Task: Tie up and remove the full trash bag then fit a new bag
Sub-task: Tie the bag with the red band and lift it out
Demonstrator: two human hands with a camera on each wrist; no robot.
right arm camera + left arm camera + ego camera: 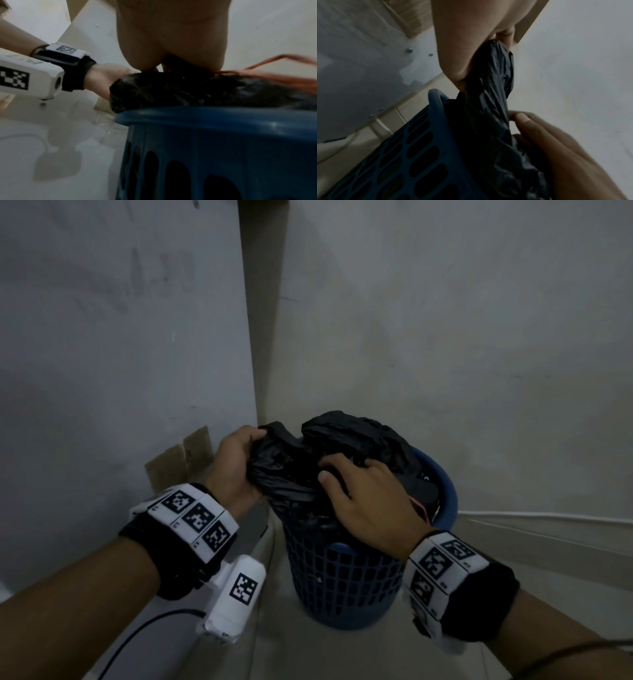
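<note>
Both hands are on the black trash bag (346,446), which sits inside the blue slotted bin (342,580) with its loose top standing above the rim. The left hand (236,463) has its fingers curled round a gathered bunch of plastic at the bag's left side, apparently to draw the mouth up off the rim into a neck for tying. The right hand (370,498) lies over the near right part of the bag, thumb and fingers bent into the film; it seems to be pressing the contents down and collecting slack, though how firmly it grips I cannot tell. A red cord (419,506) shows just right of that hand, at the bin's inner edge. The bin stands on pale floor in a corner: a grey panel (120,337) close on the left, a wall (445,320) behind on the far side, and folded cardboard (178,460) leaning at far left. Open room lies on the near side and to the right, so lifting the bag straight up and toward the person looks like the freest way out.
</note>
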